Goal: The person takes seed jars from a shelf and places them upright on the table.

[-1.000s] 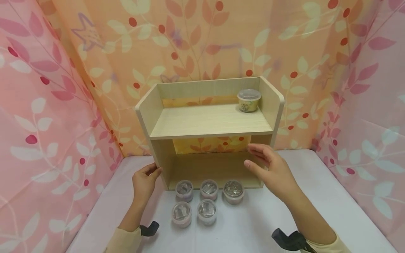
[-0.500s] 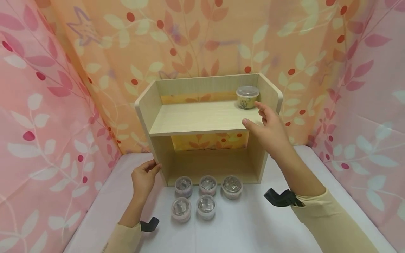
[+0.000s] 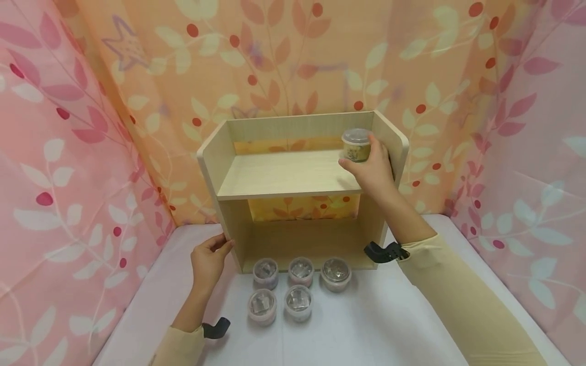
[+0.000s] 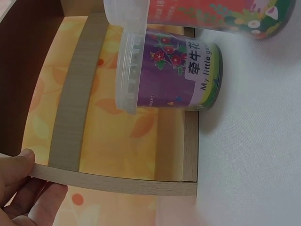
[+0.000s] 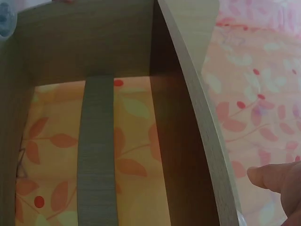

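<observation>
A small lidded plastic tub (image 3: 353,148) with a yellow-green label stands at the right end of the wooden shelf's (image 3: 288,173) upper board. My right hand (image 3: 377,173) has its thumb at the tub's front left and its fingers round the right side, gripping it. In the right wrist view only the thumb (image 5: 268,176) of that hand shows, beyond the board's edge; the tub is hidden there. Low on the shelf's left side panel, my left hand (image 3: 209,260) pinches the front edge between thumb and fingers, as the left wrist view (image 4: 26,188) also shows.
Several clear-lidded tubs stand in two rows before the shelf, among them a purple-labelled tub (image 4: 164,70), a red-labelled tub (image 4: 211,14) and a wider tub (image 3: 336,274) at the right. White cloth (image 3: 348,330) covers the table; patterned curtains (image 3: 297,61) surround it.
My right hand has risen from in front of the lower compartment to the upper board and closed round the tub there. The left hand keeps its hold on the side panel.
</observation>
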`<action>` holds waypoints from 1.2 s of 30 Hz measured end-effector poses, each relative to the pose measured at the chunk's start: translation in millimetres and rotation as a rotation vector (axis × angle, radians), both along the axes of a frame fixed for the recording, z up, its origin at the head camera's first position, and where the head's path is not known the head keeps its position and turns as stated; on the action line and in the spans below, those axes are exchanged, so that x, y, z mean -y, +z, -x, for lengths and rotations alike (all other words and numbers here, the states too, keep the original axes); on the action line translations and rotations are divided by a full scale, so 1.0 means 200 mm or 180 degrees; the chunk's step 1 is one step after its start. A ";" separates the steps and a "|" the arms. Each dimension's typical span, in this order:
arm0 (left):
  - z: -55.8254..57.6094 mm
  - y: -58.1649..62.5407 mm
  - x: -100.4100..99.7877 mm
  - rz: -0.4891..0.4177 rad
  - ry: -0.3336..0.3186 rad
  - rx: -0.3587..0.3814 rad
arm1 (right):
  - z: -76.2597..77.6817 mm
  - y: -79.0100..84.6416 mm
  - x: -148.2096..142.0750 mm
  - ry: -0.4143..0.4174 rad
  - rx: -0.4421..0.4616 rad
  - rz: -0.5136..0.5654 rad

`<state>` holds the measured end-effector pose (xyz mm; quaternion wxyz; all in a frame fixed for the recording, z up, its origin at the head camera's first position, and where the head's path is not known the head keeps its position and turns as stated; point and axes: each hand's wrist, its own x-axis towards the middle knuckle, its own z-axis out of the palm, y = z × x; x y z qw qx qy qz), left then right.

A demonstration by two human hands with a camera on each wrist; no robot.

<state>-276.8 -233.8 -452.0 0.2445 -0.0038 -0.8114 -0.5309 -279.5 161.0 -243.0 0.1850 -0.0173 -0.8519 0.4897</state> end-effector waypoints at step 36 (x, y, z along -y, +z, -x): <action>0.00 -0.01 0.00 -0.0028 -0.0017 -0.0059 | 0.27 0.07 0.03 -0.0273 -0.0016 0.0459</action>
